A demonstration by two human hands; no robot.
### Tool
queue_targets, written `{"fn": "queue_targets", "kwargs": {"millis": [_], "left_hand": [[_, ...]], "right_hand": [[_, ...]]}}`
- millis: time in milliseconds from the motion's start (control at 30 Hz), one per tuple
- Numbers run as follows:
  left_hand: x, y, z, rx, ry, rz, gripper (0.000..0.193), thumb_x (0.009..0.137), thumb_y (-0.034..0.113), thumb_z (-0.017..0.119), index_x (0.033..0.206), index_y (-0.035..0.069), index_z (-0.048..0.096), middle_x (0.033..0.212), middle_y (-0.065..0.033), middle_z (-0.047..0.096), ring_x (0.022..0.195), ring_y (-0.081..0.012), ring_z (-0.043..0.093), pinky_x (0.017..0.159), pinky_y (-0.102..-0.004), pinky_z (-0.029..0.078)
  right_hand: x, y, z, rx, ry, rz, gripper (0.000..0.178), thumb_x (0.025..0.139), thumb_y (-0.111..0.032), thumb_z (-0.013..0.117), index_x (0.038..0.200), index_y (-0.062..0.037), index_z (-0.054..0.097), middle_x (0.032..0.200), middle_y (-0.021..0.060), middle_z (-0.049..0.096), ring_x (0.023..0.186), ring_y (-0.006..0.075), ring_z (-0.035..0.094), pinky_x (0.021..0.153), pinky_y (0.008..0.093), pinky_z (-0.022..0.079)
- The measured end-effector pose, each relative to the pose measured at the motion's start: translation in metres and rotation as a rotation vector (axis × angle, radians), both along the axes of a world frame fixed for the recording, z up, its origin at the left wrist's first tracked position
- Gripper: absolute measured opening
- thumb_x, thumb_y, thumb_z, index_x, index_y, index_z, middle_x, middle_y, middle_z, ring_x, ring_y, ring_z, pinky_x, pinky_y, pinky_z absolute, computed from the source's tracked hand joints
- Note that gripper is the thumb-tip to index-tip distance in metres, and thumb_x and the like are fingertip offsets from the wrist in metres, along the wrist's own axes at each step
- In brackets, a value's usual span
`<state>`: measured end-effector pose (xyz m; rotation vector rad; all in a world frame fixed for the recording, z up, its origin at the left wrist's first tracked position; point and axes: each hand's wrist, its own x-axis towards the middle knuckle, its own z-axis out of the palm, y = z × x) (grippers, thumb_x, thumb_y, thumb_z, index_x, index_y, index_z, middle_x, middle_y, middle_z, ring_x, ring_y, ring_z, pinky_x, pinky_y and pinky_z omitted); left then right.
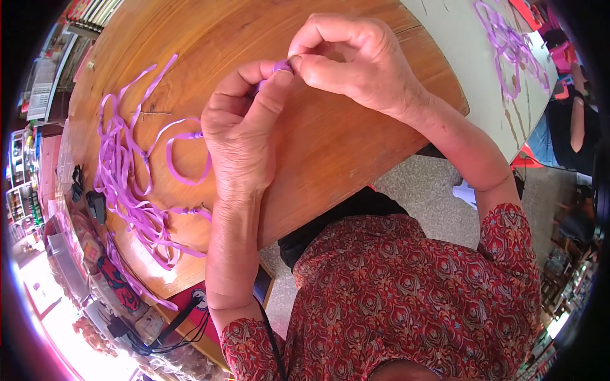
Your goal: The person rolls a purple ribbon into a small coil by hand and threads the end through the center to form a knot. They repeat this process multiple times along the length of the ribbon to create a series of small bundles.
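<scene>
My left hand (244,117) is closed, pinching a small folded bit of purple ribbon (281,65) between thumb and fingers above the wooden table (337,152). Just right of it, my right hand (362,63) meets it with thumb and forefinger pressed together. A tiny dark bit shows at that pinch, too small to name. Left of my left wrist lies a tangled heap of purple ribbon (117,171), with knotted or wrapped spots along some strands. A thin brown wire-like piece (152,113) rests on the wood beside the heap.
At the upper right, a pale table (508,117) bears another bunch of purple ribbon (508,44). Another person's arm (577,124) shows beyond it. Shelves with stacked goods (47,82) stand along the left, and black cords (184,336) hang near the table's lower left edge.
</scene>
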<state>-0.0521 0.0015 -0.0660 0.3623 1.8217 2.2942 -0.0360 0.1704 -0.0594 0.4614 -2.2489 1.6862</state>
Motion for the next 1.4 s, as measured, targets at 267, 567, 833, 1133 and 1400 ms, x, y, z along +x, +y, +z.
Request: {"fn": "queue_targets", "kwargs": {"millis": [267,567,833,1133,1400], "left_hand": [[-0.001,-0.003,-0.004,0.439,-0.360,-0.264,0.013,0.089,0.006,0.059,0.101,0.001,0.062,0.081,0.0021,0.057,0.067,-0.0056,0.043,0.059,-0.0220,0.034],[0.005,-0.002,-0.004,0.542,-0.434,-0.297,0.015,0.089,0.012,0.060,0.101,0.003,0.062,0.072,0.0061,0.047,0.062,-0.0057,0.036,0.056,-0.0215,0.030],[0.001,-0.003,-0.006,0.591,-0.445,-0.302,0.015,0.090,0.012,0.059,0.101,0.003,0.062,0.072,0.0057,0.047,0.061,-0.0067,0.035,0.055,-0.0222,0.029],[0.000,-0.006,-0.007,0.575,-0.424,-0.311,0.017,0.091,0.014,0.058,0.099,0.001,0.062,0.070,0.0027,0.047,0.060,-0.0083,0.034,0.055,-0.0235,0.029],[0.003,-0.003,-0.002,0.484,-0.459,-0.237,0.018,0.090,0.014,0.059,0.099,-0.001,0.061,0.068,0.0021,0.046,0.059,-0.0084,0.033,0.054,-0.0234,0.027]], "right_hand": [[0.004,0.002,0.004,-0.380,-0.351,0.155,0.008,0.083,-0.006,0.062,0.089,0.0001,0.064,0.079,-0.0033,0.058,0.070,0.0007,0.049,0.063,0.0172,0.040],[0.007,-0.007,-0.001,-0.176,-0.001,0.071,0.013,0.088,0.002,0.057,0.101,0.0040,0.059,0.088,0.0035,0.062,0.081,0.0051,0.056,0.072,0.0187,0.046],[0.002,-0.006,-0.001,0.118,0.409,-0.007,0.018,0.082,0.009,0.059,0.098,0.0024,0.061,0.088,0.0093,0.063,0.079,0.0154,0.060,0.070,0.0251,0.048],[0.001,-0.002,0.006,0.182,0.477,-0.018,0.016,0.073,0.006,0.070,0.087,-0.0013,0.066,0.081,0.0064,0.062,0.073,0.0168,0.059,0.061,0.0259,0.047],[-0.002,0.000,0.005,0.256,0.554,-0.053,0.017,0.069,0.007,0.071,0.082,-0.0029,0.066,0.078,0.0042,0.060,0.069,0.0159,0.057,0.058,0.0261,0.045]]}}
